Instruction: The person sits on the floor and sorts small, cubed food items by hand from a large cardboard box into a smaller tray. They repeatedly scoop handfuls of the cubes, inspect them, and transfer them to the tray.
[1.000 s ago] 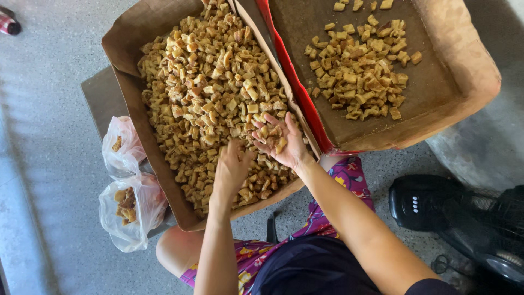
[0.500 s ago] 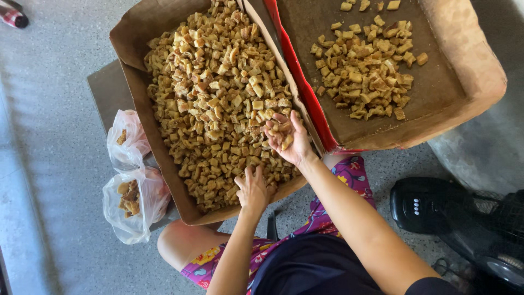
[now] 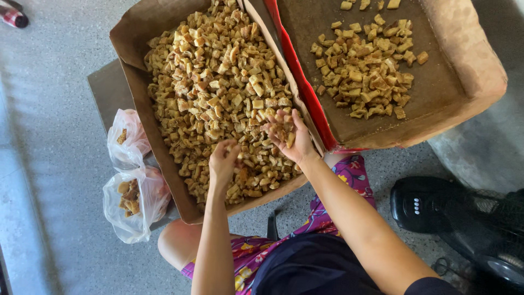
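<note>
A small heap of golden fried snack pieces is being cradled in the right hand, palm turned up, fingers loosely curled into a cup around it, just above the lower right corner of the big cardboard box. The left hand is being held a bit lower and to the left of it, fingers bunched together at the tips like something is being pinched, though what exactly is in the pinch can't be made out. So the cupped heap is lying up and to the right of the left fingers, close but not touching, and the left hand is the nearer one to the loose pile that's filling the box. The box's long axis is running from upper centre down toward the lower middle of the frame.

To the right, a second cardboard tray with a red edge is being used for a much smaller scatter of the same pieces. At the left edge, two thin plastic bags with a few pieces inside are being kept on the grey concrete floor. A black fan is sitting at lower right.
</note>
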